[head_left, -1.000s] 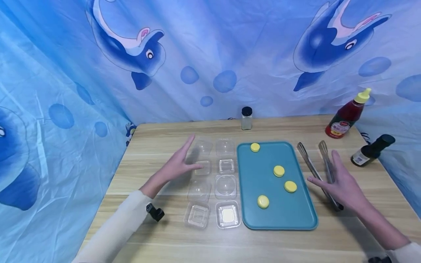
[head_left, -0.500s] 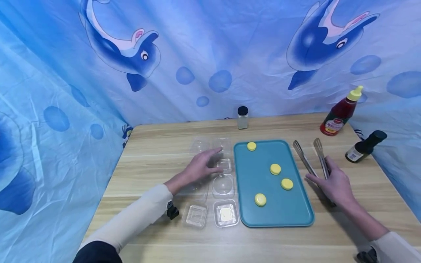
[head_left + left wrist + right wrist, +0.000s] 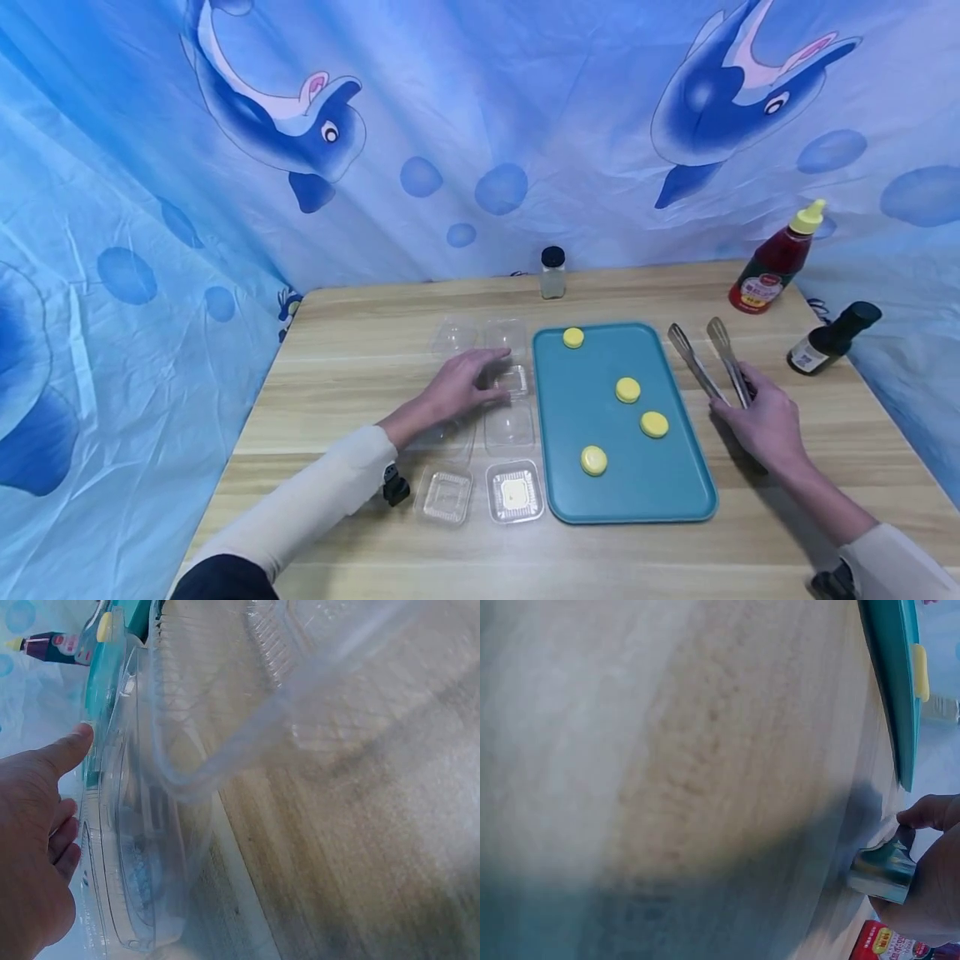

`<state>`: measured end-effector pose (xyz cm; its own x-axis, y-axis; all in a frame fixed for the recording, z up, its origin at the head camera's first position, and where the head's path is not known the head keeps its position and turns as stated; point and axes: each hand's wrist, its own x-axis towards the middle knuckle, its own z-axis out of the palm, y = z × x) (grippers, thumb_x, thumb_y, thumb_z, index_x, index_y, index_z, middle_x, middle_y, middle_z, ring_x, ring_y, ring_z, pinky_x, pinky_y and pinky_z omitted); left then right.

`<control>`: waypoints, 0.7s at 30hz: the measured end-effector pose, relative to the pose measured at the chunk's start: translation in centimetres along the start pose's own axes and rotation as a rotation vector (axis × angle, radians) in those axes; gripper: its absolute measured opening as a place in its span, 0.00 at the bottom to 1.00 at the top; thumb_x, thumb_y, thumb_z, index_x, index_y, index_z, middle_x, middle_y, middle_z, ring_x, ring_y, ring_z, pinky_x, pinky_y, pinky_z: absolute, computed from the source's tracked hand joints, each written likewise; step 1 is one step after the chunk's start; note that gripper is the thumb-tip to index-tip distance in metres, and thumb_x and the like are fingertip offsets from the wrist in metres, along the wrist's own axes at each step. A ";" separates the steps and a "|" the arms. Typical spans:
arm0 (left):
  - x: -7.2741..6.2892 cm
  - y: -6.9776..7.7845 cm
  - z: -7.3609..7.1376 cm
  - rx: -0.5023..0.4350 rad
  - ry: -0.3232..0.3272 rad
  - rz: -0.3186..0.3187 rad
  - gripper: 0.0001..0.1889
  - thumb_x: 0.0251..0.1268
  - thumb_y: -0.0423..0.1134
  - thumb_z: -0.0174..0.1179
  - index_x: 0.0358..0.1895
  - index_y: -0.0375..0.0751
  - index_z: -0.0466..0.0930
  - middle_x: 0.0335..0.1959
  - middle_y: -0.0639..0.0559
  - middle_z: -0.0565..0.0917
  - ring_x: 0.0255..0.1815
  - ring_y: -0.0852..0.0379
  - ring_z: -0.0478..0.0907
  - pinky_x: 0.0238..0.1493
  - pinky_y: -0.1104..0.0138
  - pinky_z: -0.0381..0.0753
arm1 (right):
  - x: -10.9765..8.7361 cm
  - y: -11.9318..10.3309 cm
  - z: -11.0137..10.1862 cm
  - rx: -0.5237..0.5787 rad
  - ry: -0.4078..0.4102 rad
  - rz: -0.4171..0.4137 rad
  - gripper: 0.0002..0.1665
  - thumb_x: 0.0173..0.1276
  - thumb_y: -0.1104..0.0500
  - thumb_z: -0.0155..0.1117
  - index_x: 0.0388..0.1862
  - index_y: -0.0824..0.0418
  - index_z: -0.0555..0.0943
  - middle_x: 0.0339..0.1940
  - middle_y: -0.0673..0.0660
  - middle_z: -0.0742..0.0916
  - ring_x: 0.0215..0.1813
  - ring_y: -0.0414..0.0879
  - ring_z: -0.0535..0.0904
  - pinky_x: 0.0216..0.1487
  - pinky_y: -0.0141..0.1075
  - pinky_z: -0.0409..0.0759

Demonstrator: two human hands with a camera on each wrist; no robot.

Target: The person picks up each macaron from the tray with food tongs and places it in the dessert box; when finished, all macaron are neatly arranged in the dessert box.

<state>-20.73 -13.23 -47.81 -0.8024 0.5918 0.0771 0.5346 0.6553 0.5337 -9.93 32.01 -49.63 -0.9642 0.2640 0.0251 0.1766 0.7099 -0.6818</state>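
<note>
In the head view, my left hand (image 3: 461,387) is over the hinged clear plastic boxes, its thumb and fingers spread around the small square base (image 3: 512,381) in the right column. The left wrist view shows one finger stretched along the box edge (image 3: 124,840) and the others bent beside it. My right hand (image 3: 768,425) grips metal tongs (image 3: 730,358) right of the teal tray (image 3: 622,492), their two arms apart and tips pointing away. The handle end (image 3: 885,870) of the tongs sticks out of the hand in the right wrist view. Several yellow macarons (image 3: 627,390) lie scattered on the tray.
Nearer the front are two more open box bases, one clear (image 3: 447,521) and one with a white patch (image 3: 517,519). A black-capped jar (image 3: 552,279) stands at the back. To the right are a red sauce bottle (image 3: 768,271) and a dark bottle (image 3: 828,340).
My left hand has moved right, onto the boxes. My right hand has closed around the tongs, and their tips have come slightly nearer each other. The head view has shifted a little.
</note>
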 end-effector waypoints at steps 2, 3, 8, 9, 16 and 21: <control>-0.2 0.0 0.1 -0.015 -0.005 -0.011 0.42 0.64 0.49 0.77 0.80 0.45 0.69 0.76 0.48 0.75 0.73 0.47 0.74 0.78 0.50 0.69 | 0.0 -0.1 -0.1 0.016 0.002 -0.024 0.51 0.68 0.65 0.72 0.83 0.74 0.57 0.71 0.85 0.71 0.66 0.79 0.71 0.61 0.73 0.72; -0.2 0.1 0.1 -0.017 -0.006 -0.016 0.42 0.64 0.49 0.77 0.80 0.46 0.69 0.76 0.48 0.76 0.73 0.48 0.74 0.77 0.51 0.70 | 0.0 -0.3 -0.2 0.021 0.006 -0.048 0.50 0.68 0.65 0.73 0.83 0.73 0.58 0.70 0.85 0.72 0.64 0.78 0.73 0.60 0.72 0.74; -0.2 0.1 0.1 -0.048 -0.008 -0.043 0.43 0.63 0.49 0.77 0.80 0.47 0.69 0.75 0.49 0.76 0.72 0.48 0.75 0.76 0.50 0.71 | 0.2 -2.7 -0.7 0.043 -0.003 -0.200 0.47 0.66 0.67 0.75 0.81 0.71 0.64 0.65 0.80 0.80 0.55 0.70 0.80 0.48 0.40 0.86; -0.2 0.1 0.1 -0.054 -0.009 -0.044 0.44 0.62 0.49 0.77 0.80 0.47 0.69 0.75 0.49 0.77 0.72 0.48 0.75 0.76 0.50 0.71 | 0.2 -3.3 -0.6 0.047 -0.022 -0.221 0.47 0.67 0.67 0.76 0.81 0.70 0.65 0.65 0.80 0.80 0.54 0.69 0.81 0.44 0.34 0.84; -0.1 0.0 0.1 -0.039 -0.009 -0.037 0.43 0.62 0.51 0.77 0.80 0.47 0.69 0.75 0.50 0.77 0.73 0.48 0.74 0.78 0.48 0.67 | 0.6 -6.7 1.7 0.017 -0.209 -0.274 0.43 0.70 0.64 0.74 0.81 0.67 0.68 0.69 0.75 0.80 0.52 0.60 0.80 0.44 0.35 0.79; 0.0 0.0 0.0 -0.017 -0.014 -0.035 0.43 0.63 0.51 0.77 0.80 0.47 0.69 0.75 0.50 0.76 0.74 0.47 0.73 0.79 0.48 0.66 | 1.3 -7.9 3.7 0.001 -0.260 -0.302 0.39 0.69 0.65 0.74 0.78 0.67 0.72 0.61 0.73 0.84 0.41 0.53 0.81 0.33 0.35 0.80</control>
<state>-20.70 -13.20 -47.80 -0.8166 0.5754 0.0463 0.5016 0.6676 0.5502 -13.34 24.40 -46.92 -0.9907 -0.1305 0.0386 -0.1223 0.7297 -0.6727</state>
